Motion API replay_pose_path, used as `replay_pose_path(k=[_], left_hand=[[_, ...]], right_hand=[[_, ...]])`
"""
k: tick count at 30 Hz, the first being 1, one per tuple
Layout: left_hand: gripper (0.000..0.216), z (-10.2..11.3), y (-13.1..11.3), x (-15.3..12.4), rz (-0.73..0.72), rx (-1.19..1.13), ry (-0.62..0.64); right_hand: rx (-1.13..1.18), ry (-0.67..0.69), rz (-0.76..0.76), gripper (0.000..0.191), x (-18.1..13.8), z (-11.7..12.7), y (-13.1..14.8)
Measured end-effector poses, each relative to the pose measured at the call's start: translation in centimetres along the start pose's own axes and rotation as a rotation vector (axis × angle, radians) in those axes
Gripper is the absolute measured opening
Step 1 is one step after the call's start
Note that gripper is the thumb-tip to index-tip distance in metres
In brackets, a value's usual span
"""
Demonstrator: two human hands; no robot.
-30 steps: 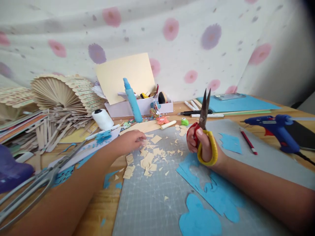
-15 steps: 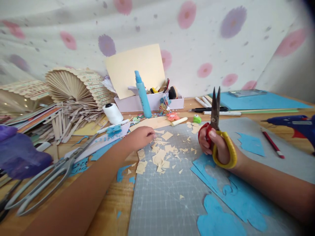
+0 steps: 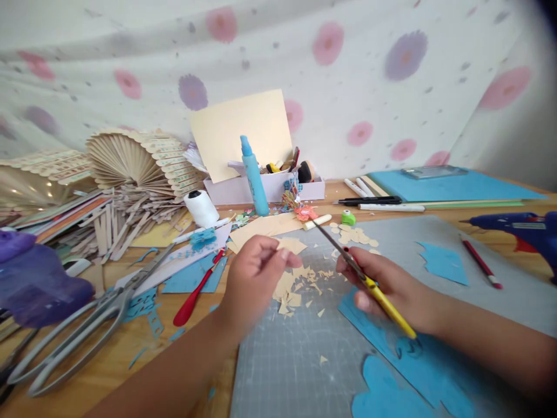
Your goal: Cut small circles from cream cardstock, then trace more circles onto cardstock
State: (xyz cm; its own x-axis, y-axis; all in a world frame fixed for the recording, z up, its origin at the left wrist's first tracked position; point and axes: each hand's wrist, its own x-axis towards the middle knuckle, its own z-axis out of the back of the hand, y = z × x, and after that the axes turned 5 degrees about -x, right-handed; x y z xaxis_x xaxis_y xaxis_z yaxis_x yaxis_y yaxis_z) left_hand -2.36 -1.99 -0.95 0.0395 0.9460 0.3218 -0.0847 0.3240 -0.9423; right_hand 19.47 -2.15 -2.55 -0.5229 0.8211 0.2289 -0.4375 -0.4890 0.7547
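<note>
My left hand [image 3: 256,273] is raised over the grey cutting mat [image 3: 296,360], its fingers pinched on a small cream paper piece [image 3: 290,246]. My right hand [image 3: 387,287] grips red-and-yellow scissors [image 3: 361,273], blades tilted up and left toward the left hand. A pile of cream paper scraps [image 3: 296,287] lies on the mat between the hands. Blue paper sheets with cut-out shapes [image 3: 404,360] lie under my right forearm.
Large grey scissors [image 3: 87,325] and a red-handled tool [image 3: 195,296] lie at left. A blue glue bottle [image 3: 253,177], white box [image 3: 270,187], thread spool [image 3: 201,208] and folded paper fans [image 3: 130,159] stand behind. A blue glue gun [image 3: 522,226], red pencil [image 3: 481,262] and pens [image 3: 374,202] lie right.
My left hand lifted off the scrap pile with a cream piece pinched in it. My right hand tipped the upright scissors down and left toward that piece.
</note>
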Motion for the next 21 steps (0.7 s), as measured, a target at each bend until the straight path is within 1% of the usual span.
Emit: replay_pose_path(k=[2,4,6,7,9,10,12,15,19,21], left_hand=[[0.006,0.6,0.8,-0.7,-0.168,0.103,0.003],[0.011,1.4,1.5,-0.8,-0.323,0.2,0.015],[0.014,2.0,2.0,-0.6,-0.431,0.254,0.027],[0.015,2.1,2.1,-0.4,-0.458,0.265,0.031],[0.016,2.1,2.1,-0.2,-0.449,0.265,0.029],[0.017,2.0,2.0,-0.2,-0.432,0.26,0.021],[0.017,1.8,1.9,-0.2,-0.413,0.271,0.011],[0.018,1.5,1.9,-0.1,-0.387,0.275,0.036],[0.021,1.6,2.2,0.5,-0.371,0.254,0.088],[0.022,1.6,2.5,0.8,-0.345,0.251,0.114]], right_hand=[[-0.103,0.042,-0.057,0.028,-0.1,0.2,-0.1],[-0.199,0.085,-0.139,0.029,-0.1,0.3,-0.3],[-0.357,0.129,-0.242,0.03,0.1,0.5,-0.3],[-0.455,0.132,-0.297,0.031,0.4,0.6,-0.3],[-0.629,0.098,-0.389,0.03,0.9,0.8,-0.4],[-0.672,0.073,-0.415,0.029,1.2,0.8,-0.5],[-0.67,0.017,-0.436,0.029,1.7,0.9,-0.7],[-0.629,-0.022,-0.457,0.029,2.1,0.9,-1.0],[-0.678,0.007,-0.503,0.03,1.7,0.7,-0.9],[-0.694,0.044,-0.511,0.035,1.4,0.4,-0.8]])
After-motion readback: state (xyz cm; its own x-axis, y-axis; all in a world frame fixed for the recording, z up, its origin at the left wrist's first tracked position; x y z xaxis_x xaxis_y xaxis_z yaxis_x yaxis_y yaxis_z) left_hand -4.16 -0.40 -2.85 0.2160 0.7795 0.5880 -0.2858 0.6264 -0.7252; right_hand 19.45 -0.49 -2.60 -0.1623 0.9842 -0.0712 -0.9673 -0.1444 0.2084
